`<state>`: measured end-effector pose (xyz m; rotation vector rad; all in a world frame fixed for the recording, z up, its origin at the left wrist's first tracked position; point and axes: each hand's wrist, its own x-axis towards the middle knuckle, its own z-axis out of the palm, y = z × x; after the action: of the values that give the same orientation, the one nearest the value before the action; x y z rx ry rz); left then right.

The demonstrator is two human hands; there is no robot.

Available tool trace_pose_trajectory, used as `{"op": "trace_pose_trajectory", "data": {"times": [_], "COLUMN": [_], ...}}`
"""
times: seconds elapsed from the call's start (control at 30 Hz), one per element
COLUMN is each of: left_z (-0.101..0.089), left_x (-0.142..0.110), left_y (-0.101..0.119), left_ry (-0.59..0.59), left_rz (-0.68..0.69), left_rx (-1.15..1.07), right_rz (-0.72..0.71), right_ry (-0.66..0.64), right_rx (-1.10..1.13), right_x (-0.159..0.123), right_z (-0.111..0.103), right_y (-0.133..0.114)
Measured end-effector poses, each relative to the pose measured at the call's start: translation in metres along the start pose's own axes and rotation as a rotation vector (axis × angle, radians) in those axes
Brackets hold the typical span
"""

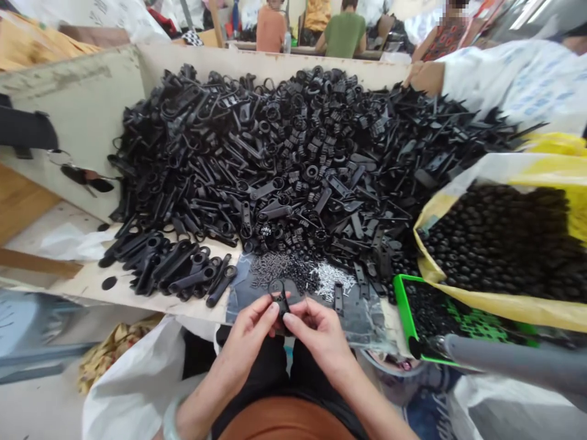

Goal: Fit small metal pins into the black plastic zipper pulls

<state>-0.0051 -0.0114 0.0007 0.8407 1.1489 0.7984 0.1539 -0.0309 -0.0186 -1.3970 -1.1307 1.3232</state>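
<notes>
- Left hand (254, 321): nearly closed, thumb and fingers pinching a small black plastic part with a thin ring at its top (283, 305).
- Right hand (316, 330): fingers curled in, thumb tip pressed to the same part from the other side; how firmly it grips, cannot tell.
- The part sits between both sets of fingertips, ring upward, just above the near edge of a dark grey mat (243, 296).
- On the mat, side by side from left: brownish-grey small pins (269, 269), tiny black bits (302, 272), shiny silver-white pins (332, 280).
- Flat black plastic strip (338, 298) lies near the right hand.
- Beyond: large heap of mixed black plastic pieces (275, 146).
- Left of the mat: cluster of long black handle-shaped pieces with round ends (183, 269).
- Right: bright green plastic tray (402, 302) beside a yellow-and-white bag (431, 278) of rounded black pieces (509, 235).
</notes>
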Motion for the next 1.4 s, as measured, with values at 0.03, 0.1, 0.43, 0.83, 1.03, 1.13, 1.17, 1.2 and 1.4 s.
{"op": "trace_pose_trajectory", "data": {"times": [0.03,0.1,0.43,0.83,1.03,1.13,1.17,1.2,1.4], "left_z": [0.001,0.003,0.005,-0.003,0.016,0.021,0.022,0.023,0.021], "left_x": [-0.001,-0.003,0.006,0.006,0.010,0.010,0.009,0.009,0.002], "left_y": [-0.002,-0.006,0.007,0.012,0.013,0.007,0.005,0.003,-0.005], "left_ry": [-0.004,0.001,-0.010,-0.066,-0.085,-0.051,-0.037,-0.022,0.027], "left_rz": [-0.002,-0.013,-0.030,-0.167,-0.101,-0.058,-0.049,-0.041,0.044], "left_rx": [-0.013,-0.061,-0.045,-0.315,-0.369,-0.327,-0.312,-0.305,-0.198], "right_rz": [-0.014,-0.061,-0.340,-0.260,0.020,-0.007,-0.046,-0.101,-0.304], "right_ry": [0.003,-0.008,0.255,0.193,-0.030,-0.005,0.020,0.033,0.037], "right_rx": [-0.037,-0.176,-0.766,-0.766,-0.068,-0.065,-0.113,-0.171,-0.391], "right_x": [-0.004,-0.012,0.042,0.072,0.025,0.007,0.003,0.000,-0.005], "right_z": [0.000,-0.003,-0.070,-0.070,-0.040,-0.022,-0.018,-0.015,-0.017], "right_y": [-0.001,-0.005,-0.030,-0.032,-0.032,-0.025,-0.024,-0.024,-0.019]}}
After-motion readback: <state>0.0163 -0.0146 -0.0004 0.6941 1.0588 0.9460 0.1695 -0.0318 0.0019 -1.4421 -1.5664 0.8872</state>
